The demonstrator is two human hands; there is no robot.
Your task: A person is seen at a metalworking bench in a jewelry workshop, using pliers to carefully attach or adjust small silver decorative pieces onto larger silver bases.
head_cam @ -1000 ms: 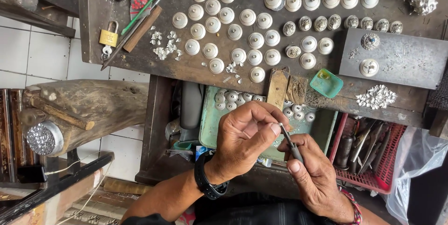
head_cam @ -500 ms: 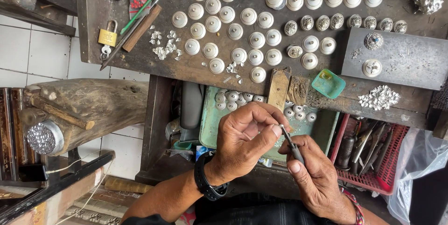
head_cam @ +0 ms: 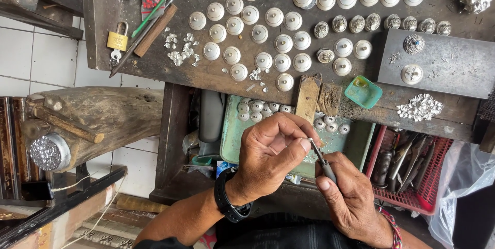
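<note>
Head view, left hand: the left hand (head_cam: 270,151), wearing a black wristwatch (head_cam: 229,205), is curling its fingers (head_cam: 304,145) shut around a small piece that is staying hidden between thumb and forefinger, so I cannot tell its shape.
Head view, right hand: the right hand (head_cam: 350,197) is gripping a thin dark-handled metal tool (head_cam: 320,158), its fingers clenched on the handle and the tip pointing up into the left hand's pinch.
Where the work is sitting: both hands are meeting just below the dark wooden counter (head_cam: 206,73), over an open green metal tray (head_cam: 232,130) carrying a few more round pieces.
Done so far: many round white-silver domed buttons (head_cam: 273,32) are lying in rows across the counter, and a row of darker embossed silver buttons (head_cam: 381,22) is sitting near a grey metal block (head_cam: 443,66); these look the furthest worked.
Left to do: judging by the plain ones, most are probably waiting for decoration.
Around: a brass padlock (head_cam: 117,40), silver filigree scraps (head_cam: 180,53), a small teal plastic dish (head_cam: 363,91) and a red plastic basket of tools (head_cam: 412,169) are lying nearby.
</note>
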